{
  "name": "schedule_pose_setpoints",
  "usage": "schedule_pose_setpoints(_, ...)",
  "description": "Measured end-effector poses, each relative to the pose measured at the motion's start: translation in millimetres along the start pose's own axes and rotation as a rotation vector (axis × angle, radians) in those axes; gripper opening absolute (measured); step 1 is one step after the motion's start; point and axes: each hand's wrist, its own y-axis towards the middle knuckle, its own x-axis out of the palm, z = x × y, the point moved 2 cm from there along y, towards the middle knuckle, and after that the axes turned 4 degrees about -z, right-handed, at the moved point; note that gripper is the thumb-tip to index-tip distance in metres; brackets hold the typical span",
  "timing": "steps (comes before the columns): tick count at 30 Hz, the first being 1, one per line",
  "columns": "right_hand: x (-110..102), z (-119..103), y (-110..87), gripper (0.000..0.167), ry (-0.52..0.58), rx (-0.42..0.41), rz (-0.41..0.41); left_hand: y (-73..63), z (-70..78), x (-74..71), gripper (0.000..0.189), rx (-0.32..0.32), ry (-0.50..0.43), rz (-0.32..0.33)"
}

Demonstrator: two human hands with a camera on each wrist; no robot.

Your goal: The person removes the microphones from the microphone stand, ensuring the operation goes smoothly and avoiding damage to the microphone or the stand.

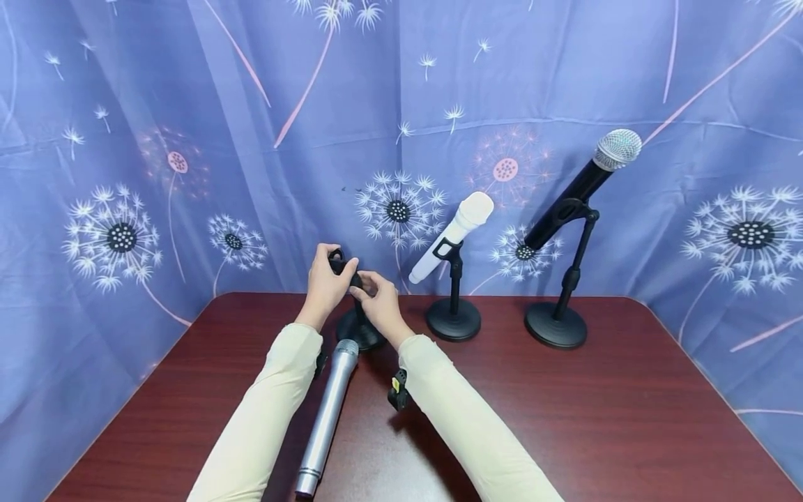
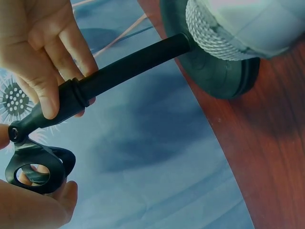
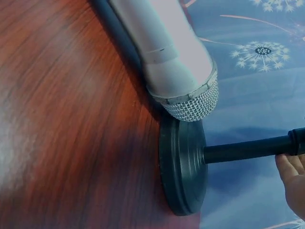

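Note:
A small black microphone stand (image 1: 360, 328) stands upright at the back of the table, its clip (image 2: 40, 167) at the top of the pole. My left hand (image 1: 327, 284) grips the clip between thumb and fingers. Just below, my right hand (image 1: 381, 305) pinches the collar (image 2: 71, 102) of the pole; in the right wrist view only some of its fingers (image 3: 291, 174) show. A silver microphone (image 1: 327, 418) lies on the table between my forearms, its mesh head close by the round base (image 3: 183, 167).
To the right, a white microphone (image 1: 453, 236) sits tilted in a second stand (image 1: 454, 319). Beyond it a black microphone (image 1: 574, 192) with a silver head leans in a taller stand (image 1: 556, 325). A blue dandelion-print curtain (image 1: 301, 174) hangs behind the reddish-brown table (image 1: 627, 418).

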Motion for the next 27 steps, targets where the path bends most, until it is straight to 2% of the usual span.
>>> schedule_pose_setpoints(8,-18,-2,-9.5,0.036,-0.200,0.017,-0.169,2.1,3.6,-0.6,0.048,0.015,-0.002,0.009)
schedule_pose_setpoints(12,-36,0,-20.1,0.035,-0.217,0.031,-0.232,1.4,3.7,-1.6,0.047,0.009,-0.005,0.018)
schedule_pose_setpoints(21,-76,-6,-38.6,0.032,-0.199,-0.002,-0.282,-0.5,4.1,-0.7,0.047,0.005,0.000,0.035)
schedule_pose_setpoints(27,-99,-9,-45.0,0.030,-0.209,-0.035,-0.239,0.7,7.4,0.1,0.048,0.042,0.038,0.032)
